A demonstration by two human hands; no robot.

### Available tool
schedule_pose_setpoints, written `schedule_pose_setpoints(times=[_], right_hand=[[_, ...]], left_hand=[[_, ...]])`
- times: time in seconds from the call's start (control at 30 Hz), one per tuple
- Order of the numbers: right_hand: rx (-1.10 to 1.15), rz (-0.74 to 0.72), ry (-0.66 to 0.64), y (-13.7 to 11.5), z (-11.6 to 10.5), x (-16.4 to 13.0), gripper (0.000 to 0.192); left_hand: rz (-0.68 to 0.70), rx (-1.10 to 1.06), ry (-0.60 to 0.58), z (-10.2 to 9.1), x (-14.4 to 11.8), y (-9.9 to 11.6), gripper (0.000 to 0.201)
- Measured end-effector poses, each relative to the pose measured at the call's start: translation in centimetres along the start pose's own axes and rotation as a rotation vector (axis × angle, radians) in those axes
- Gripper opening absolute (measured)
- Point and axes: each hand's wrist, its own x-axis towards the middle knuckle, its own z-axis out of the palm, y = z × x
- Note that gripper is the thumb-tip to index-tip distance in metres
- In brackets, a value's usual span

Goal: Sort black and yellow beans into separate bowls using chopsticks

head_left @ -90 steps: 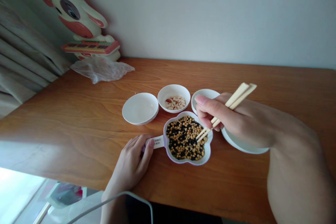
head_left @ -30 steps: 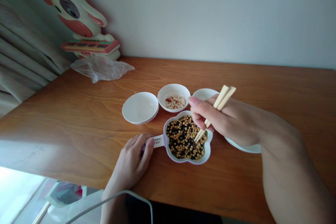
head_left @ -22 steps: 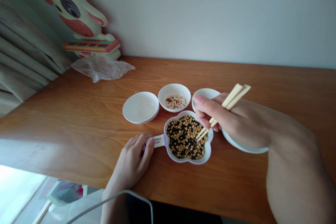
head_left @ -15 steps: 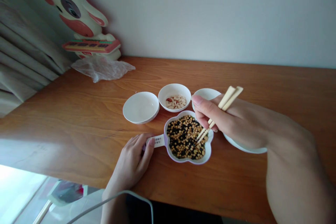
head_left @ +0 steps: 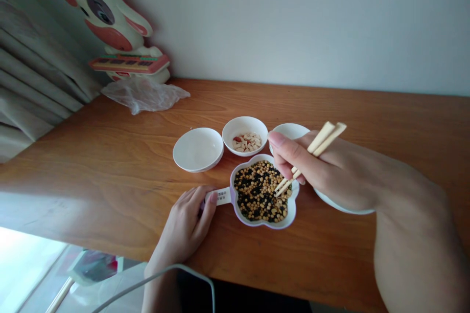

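My left hand (head_left: 191,220) is closed around the handle of a flower-shaped bowl (head_left: 293,210), white with a lilac rim. Mixed black and yellow beans (head_left: 259,188) cover the bowl's bottom. In my right hand (head_left: 319,166) is a pair of wooden chopsticks (head_left: 323,139), slanted down so that their tips touch the beans on the right side. Behind the bowl stands a white bowl (head_left: 231,127) with pale, peanut-like pieces and some red ones. To its left sits a white bowl (head_left: 198,151) with nothing visible inside. My right hand partly hides another white bowl (head_left: 290,131).
A white dish (head_left: 345,205) lies partly under my right hand. At the back left, a toy cow with a keyboard (head_left: 128,58) leans by the wall, with a clear plastic bag (head_left: 147,95) before it. A grey cable (head_left: 176,268) crosses near my left forearm.
The chopsticks' tips have shifted very slightly left, and their upper ends have spread a little and moved right. My left hand still grips the handle.
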Motion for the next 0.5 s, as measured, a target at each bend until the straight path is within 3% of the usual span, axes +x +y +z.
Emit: schedule_pose_setpoints(times=[0.2,0.3,0.5], right_hand=[[0.088,0.012,0.003,0.3,-1.3,-0.7,0.056],[-0.003,-0.018,0.045,1.4,-1.6,-1.1,0.054],[-0.119,0.022,0.0,3.0,-1.7,-2.9,0.047]], left_hand=[[0.008,-0.026,-0.006,0.0,0.1,0.0,0.028],[0.014,-0.026,0.003,-0.1,0.1,0.2,0.029],[0.016,-0.05,-0.004,-0.3,0.2,0.5,0.027]])
